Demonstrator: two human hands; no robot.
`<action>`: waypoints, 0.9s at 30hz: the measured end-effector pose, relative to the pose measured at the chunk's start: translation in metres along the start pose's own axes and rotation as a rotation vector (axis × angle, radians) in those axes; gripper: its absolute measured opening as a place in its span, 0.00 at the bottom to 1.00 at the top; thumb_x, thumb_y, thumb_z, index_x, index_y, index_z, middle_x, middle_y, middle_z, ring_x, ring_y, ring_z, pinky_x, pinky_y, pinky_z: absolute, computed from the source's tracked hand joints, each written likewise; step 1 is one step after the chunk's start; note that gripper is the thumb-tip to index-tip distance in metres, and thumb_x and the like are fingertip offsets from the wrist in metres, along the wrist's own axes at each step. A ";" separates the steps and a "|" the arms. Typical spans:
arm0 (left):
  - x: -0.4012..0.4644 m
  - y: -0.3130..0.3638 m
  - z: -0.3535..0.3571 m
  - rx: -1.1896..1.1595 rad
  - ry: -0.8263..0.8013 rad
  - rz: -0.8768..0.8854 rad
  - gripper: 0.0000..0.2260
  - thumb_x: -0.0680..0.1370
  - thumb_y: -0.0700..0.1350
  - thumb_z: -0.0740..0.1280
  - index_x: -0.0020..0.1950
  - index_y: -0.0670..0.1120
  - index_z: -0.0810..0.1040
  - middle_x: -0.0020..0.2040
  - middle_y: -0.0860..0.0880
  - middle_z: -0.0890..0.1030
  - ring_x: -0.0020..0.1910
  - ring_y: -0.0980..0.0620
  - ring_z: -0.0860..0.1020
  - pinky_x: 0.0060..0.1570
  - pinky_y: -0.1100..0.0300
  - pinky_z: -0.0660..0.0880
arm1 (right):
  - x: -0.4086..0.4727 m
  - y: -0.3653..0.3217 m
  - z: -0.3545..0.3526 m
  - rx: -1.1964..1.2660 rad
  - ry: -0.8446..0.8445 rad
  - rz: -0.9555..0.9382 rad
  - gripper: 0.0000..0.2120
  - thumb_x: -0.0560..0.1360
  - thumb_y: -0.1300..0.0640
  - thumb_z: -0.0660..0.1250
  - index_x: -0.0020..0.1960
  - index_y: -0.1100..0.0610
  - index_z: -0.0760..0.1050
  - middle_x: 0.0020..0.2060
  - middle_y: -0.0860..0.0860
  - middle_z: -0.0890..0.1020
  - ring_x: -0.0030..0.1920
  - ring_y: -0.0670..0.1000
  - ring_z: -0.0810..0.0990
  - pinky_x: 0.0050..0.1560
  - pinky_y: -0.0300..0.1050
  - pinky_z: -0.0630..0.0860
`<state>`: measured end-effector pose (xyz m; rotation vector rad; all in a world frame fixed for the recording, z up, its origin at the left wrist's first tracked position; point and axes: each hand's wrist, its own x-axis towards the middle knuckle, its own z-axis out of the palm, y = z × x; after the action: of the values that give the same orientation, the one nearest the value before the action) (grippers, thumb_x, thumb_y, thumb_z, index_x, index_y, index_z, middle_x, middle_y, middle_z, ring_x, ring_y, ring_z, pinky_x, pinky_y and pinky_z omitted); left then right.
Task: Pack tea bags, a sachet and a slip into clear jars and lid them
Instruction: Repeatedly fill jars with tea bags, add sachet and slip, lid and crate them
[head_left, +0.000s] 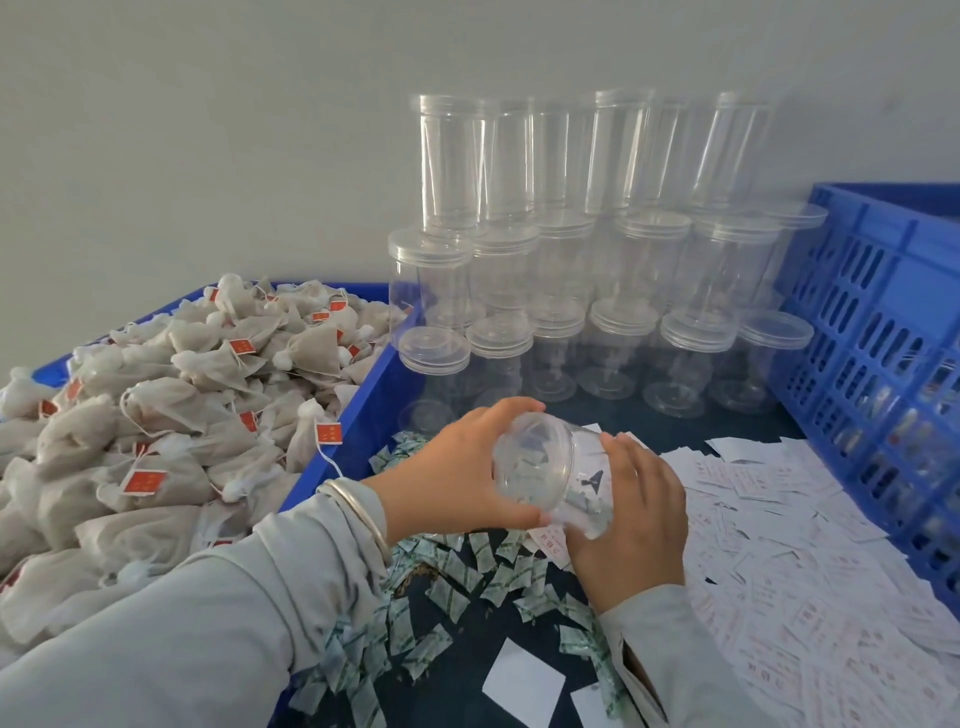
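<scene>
A clear jar (550, 467) lies tilted on its side between my two hands, above the table. My left hand (457, 467) grips its base end, fingers curled over the top. My right hand (634, 514) wraps round the jar's mouth end from the right. Whether the jar holds anything I cannot tell. Small green-and-white sachets (467, 566) lie scattered on the dark table under the jar. White slips with red print (779, 545) spread to the right. A heap of cloth tea bags with red tags (171, 405) fills a blue tray (358, 410) at the left.
Lidded clear jars (587, 244) stand stacked three rows high against the wall behind my hands. A blue slotted crate (883, 332) walls the right side. A blank white card (522, 683) lies on the table near the front.
</scene>
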<state>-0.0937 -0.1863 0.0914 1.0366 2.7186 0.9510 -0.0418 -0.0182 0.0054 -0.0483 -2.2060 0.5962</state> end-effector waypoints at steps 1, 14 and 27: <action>0.000 0.002 -0.001 -0.055 0.005 -0.057 0.36 0.60 0.64 0.73 0.64 0.67 0.59 0.57 0.60 0.71 0.47 0.61 0.77 0.43 0.68 0.74 | 0.000 0.000 -0.001 0.005 0.012 0.009 0.48 0.50 0.62 0.83 0.65 0.57 0.66 0.61 0.59 0.76 0.60 0.63 0.73 0.60 0.54 0.68; 0.010 -0.001 -0.025 -1.126 0.162 -0.609 0.12 0.79 0.42 0.63 0.58 0.36 0.72 0.51 0.36 0.81 0.43 0.45 0.84 0.40 0.58 0.82 | 0.004 0.003 -0.008 0.149 0.102 0.232 0.44 0.55 0.65 0.82 0.68 0.65 0.67 0.63 0.61 0.73 0.64 0.62 0.68 0.65 0.43 0.56; -0.002 0.003 -0.077 -0.728 0.693 -0.363 0.11 0.77 0.28 0.60 0.53 0.40 0.77 0.44 0.48 0.81 0.39 0.54 0.80 0.42 0.64 0.80 | 0.000 -0.003 -0.005 0.255 0.067 0.286 0.48 0.54 0.62 0.83 0.69 0.62 0.65 0.64 0.61 0.72 0.62 0.53 0.62 0.64 0.61 0.64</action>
<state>-0.1124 -0.2259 0.1546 0.0698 2.4227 2.2634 -0.0377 -0.0191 0.0096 -0.2498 -2.0570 1.0157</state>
